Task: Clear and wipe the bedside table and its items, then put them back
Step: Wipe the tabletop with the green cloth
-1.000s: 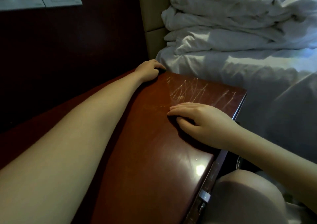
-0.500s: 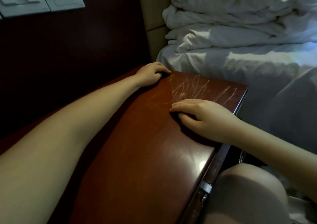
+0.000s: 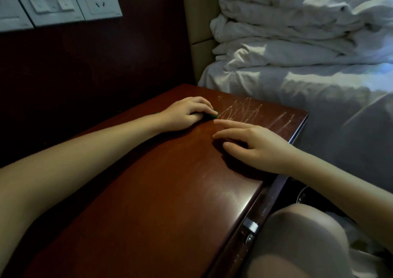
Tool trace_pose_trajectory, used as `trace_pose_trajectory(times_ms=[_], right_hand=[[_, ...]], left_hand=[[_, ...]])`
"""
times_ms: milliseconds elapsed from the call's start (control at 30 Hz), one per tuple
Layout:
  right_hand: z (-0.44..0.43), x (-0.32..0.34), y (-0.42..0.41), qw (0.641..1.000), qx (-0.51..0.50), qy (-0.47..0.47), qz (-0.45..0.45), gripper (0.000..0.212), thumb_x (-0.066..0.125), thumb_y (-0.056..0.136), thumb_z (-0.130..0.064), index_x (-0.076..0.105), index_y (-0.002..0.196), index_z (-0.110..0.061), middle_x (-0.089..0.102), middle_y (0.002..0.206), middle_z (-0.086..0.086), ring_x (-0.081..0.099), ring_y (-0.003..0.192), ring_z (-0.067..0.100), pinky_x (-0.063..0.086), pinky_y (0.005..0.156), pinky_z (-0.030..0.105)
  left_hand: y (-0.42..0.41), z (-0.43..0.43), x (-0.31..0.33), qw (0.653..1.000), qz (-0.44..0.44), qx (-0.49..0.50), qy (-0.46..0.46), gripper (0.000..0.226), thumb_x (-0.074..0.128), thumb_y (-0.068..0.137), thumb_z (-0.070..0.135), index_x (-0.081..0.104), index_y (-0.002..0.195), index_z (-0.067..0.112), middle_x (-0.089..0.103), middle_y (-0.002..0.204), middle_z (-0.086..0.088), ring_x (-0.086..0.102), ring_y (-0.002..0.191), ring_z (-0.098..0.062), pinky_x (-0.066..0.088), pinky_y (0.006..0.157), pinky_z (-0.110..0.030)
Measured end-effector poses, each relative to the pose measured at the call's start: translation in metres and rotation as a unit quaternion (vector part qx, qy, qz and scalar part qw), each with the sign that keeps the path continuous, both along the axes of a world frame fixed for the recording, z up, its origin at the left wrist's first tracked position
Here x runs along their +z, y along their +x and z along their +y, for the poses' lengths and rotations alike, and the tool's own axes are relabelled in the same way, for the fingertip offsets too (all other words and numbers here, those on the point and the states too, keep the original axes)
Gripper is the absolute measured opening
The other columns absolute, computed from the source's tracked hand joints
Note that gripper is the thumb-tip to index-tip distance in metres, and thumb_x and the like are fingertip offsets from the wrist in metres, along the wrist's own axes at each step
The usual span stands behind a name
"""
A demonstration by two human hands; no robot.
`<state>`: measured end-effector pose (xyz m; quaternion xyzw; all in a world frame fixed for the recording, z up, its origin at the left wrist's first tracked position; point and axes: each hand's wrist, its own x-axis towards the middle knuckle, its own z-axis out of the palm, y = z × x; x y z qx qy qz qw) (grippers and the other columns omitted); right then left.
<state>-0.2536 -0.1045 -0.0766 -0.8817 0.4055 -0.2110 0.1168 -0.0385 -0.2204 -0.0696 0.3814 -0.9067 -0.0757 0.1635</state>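
The dark red wooden bedside table [image 3: 161, 192] fills the middle of the view, with pale scratch marks on its far right corner. My left hand [image 3: 187, 114] lies on the tabletop near the back, fingers curled over a small green object [image 3: 212, 115], only its edge showing. My right hand [image 3: 255, 148] rests on the tabletop just right of it, fingers stretched out flat and spread, holding nothing. The two hands' fingertips are a short gap apart.
A bed with rumpled white bedding [image 3: 297, 50] stands right of the table. White wall switches and a socket [image 3: 63, 1] sit on the dark panel behind. My knee [image 3: 302, 241] is against the table's front, beside a metal drawer fitting [image 3: 251, 227].
My left hand has slid from the table's back corner toward the middle with the green object under it. The right hand's fingers have spread out flatter.
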Motion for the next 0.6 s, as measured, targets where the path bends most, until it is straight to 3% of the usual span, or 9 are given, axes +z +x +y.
trace_pose_trajectory(times_ms=[133,300,433,600], right_hand=[[0.000,0.000,-0.002,1.000,0.014,0.012,0.013,0.035,0.046,0.095,-0.033,0.055,0.129,-0.031,0.036,0.146,-0.018,0.034,0.130,-0.003,0.030,0.106,0.020],[-0.001,0.000,-0.009,1.000,0.008,0.028,-0.002,0.035,0.047,0.095,-0.031,0.053,0.130,-0.032,0.037,0.145,-0.018,0.033,0.130,-0.004,0.028,0.108,0.018],[-0.001,-0.002,-0.012,1.000,0.011,0.000,0.012,0.035,0.048,0.096,-0.031,0.054,0.131,-0.027,0.041,0.144,-0.013,0.033,0.130,-0.003,0.018,0.099,0.002],[0.000,-0.002,-0.010,0.999,0.007,-0.013,0.028,0.036,0.046,0.097,-0.030,0.052,0.133,-0.027,0.042,0.144,-0.012,0.031,0.134,0.001,0.020,0.108,0.016]], left_hand=[[0.008,0.021,-0.001,0.999,-0.008,-0.043,0.017,0.035,0.051,0.093,0.002,0.065,0.118,0.022,0.051,0.119,0.012,0.045,0.118,-0.006,0.030,0.102,-0.019],[0.009,0.015,0.000,0.998,0.013,-0.052,0.012,0.034,0.051,0.092,0.002,0.067,0.115,0.021,0.055,0.118,0.010,0.049,0.114,-0.003,0.034,0.099,-0.013],[0.002,-0.017,0.000,0.999,0.027,0.030,0.008,0.034,0.050,0.093,0.004,0.068,0.115,0.022,0.056,0.119,0.009,0.050,0.115,-0.006,0.034,0.098,-0.014],[-0.009,-0.062,0.000,0.992,0.020,0.128,-0.006,0.035,0.047,0.092,0.006,0.067,0.115,0.023,0.056,0.126,0.001,0.049,0.120,-0.016,0.036,0.103,-0.029]])
